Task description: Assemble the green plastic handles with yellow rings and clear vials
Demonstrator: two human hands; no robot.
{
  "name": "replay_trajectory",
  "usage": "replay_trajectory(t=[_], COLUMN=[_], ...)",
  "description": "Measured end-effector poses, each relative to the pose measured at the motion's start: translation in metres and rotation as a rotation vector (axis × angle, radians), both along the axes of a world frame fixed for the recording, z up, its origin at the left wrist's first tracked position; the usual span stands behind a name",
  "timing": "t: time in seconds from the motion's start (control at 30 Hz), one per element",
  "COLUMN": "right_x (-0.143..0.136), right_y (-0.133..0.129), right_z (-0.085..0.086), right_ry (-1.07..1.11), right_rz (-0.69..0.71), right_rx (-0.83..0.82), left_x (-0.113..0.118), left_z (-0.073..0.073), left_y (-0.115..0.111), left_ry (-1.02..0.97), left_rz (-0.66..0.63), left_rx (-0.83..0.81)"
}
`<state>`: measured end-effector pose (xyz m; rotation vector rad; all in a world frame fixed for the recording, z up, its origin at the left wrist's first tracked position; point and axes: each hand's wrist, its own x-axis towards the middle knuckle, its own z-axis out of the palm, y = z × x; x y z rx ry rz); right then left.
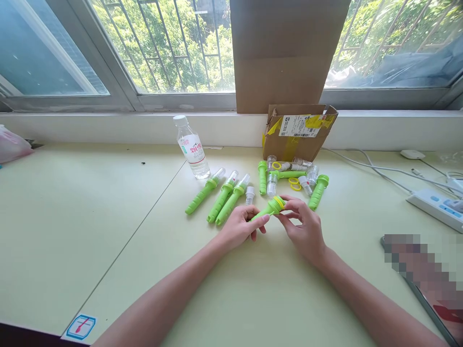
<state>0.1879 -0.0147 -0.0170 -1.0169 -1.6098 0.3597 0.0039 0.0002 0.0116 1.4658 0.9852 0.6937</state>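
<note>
My left hand [243, 222] is closed around the shaft of a green plastic handle [271, 208], held tilted just above the table. At the handle's wide end, the fingers of my right hand [302, 224] pinch a yellow ring [279, 202] that sits around it. Left of my hands lie several green handles with clear tops [226, 197], side by side. A small clear piece with a white cap [250, 195] stands just behind my left hand. Beyond my right hand are loose green handles [318, 193], clear tubes [272, 183] and yellow rings [294, 183].
An open cardboard box [296, 132] stands at the back by the window sill. A water bottle [193, 149] is at back left. To the right are a power strip [436, 207] with white cables and a dark flat device [415, 289], partly blurred.
</note>
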Motion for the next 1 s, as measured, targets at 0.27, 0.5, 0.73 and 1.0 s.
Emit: replay_trajectory(t=[0.27,0.5,0.73,1.0], right_x=[0.0006,0.0013,0.0016,0.0005], right_y=[0.0006,0.0016,0.0019,-0.0003], right_z=[-0.0022,-0.0025,-0.0024,-0.0019], right_ry=[-0.005,0.001,0.022,0.039], right_rz=[-0.003,-0.010,-0.014,-0.007], right_rx=[0.003,0.004,-0.002,0.004], left_x=[-0.0001,-0.0001,0.0013,0.0040], left_z=[-0.0004,0.0020,0.0077,0.0067], left_y=[0.0004,0.0002,-0.0047,-0.0075], left_ry=[0.016,0.029,0.050,0.011], left_rz=[-0.056,-0.076,-0.062,0.026], left_rx=[0.005,0.002,0.025,0.007])
